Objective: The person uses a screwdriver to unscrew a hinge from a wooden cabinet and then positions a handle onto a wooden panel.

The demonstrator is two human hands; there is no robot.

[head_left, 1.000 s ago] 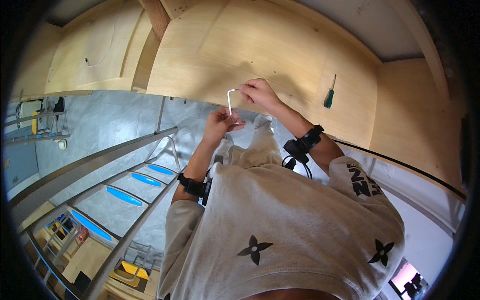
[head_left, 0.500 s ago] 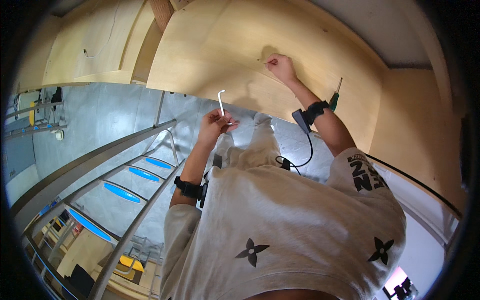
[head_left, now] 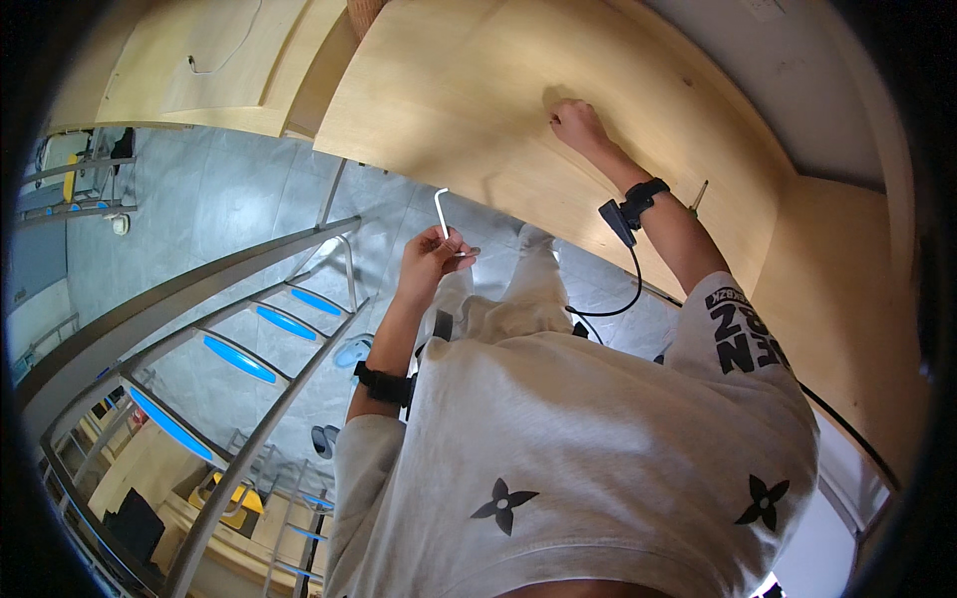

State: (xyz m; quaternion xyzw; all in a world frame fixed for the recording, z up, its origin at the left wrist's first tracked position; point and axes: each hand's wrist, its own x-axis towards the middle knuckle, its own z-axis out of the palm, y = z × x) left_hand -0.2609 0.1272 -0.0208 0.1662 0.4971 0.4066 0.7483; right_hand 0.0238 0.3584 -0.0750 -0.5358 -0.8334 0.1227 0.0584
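While pinched in the left hand (head_left: 431,261)'s closed grip, a slim, silvery L-shaped hex key (head_left: 442,211).

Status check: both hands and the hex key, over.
Left hand shut on hex key, held clear of wooden panel. Right hand pressed on panel, fingers curled, grip unclear. Nothing between them.

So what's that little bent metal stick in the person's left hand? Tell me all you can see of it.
The bent metal key is a thin, pale, silvery rod shaped like an L, much like a hex key. Its long leg stands nearly upright, and the short leg turns off to the left at the top. The left hand pinches its lower end between fingertips and thumb, holding it in the air above the grey floor, apart from the wooden panel. Nothing else touches it; its tip shape is too small to tell.
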